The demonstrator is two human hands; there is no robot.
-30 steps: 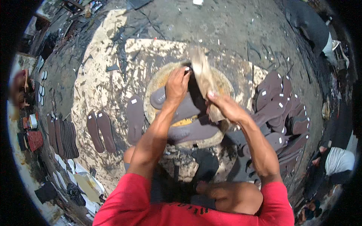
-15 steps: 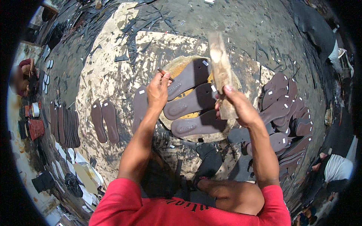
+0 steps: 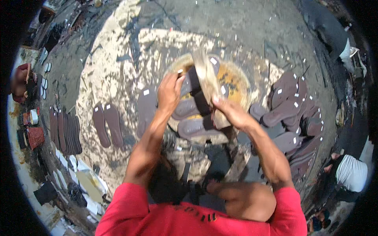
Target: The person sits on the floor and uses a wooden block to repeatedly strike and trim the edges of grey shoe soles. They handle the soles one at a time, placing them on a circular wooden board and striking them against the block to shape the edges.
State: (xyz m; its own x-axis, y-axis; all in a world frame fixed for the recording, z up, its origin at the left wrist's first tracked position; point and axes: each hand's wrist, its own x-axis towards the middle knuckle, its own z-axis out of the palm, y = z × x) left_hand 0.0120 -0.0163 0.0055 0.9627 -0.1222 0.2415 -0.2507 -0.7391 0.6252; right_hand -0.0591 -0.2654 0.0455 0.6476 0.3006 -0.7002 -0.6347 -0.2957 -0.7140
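Note:
My left hand [image 3: 169, 92] is closed around a thin, short stick-like tool [image 3: 180, 72], whose light tip shows above the fingers; its kind I cannot make out. In my right hand [image 3: 232, 112] is a flat, worn length of wood [image 3: 204, 72], blurred and tilted, its upper end toward the far left. It hangs over a round yellowish block [image 3: 238, 78], covering parts of three brown shoe insoles lying there. The nearest insole [image 3: 191, 128] and the middle insole [image 3: 184, 109] show heel ends; the farthest insole [image 3: 214, 63] shows its white-tagged toe end. Another insole [image 3: 145, 106] lies left of the block.
A messy pile of brown insoles [image 3: 289, 106] spreads at the right. On the left are a pair of insoles [image 3: 108, 124] and a neat row of them [image 3: 71, 131]. Dark scraps [image 3: 134, 49] litter the stained sheet [image 3: 106, 74]. Another person [image 3: 20, 82] is at the far left.
My right hand has swung the wood leftward, tilting it across the insoles. My left hand has shifted slightly right, still gripping the thin tool. The view has moved a little.

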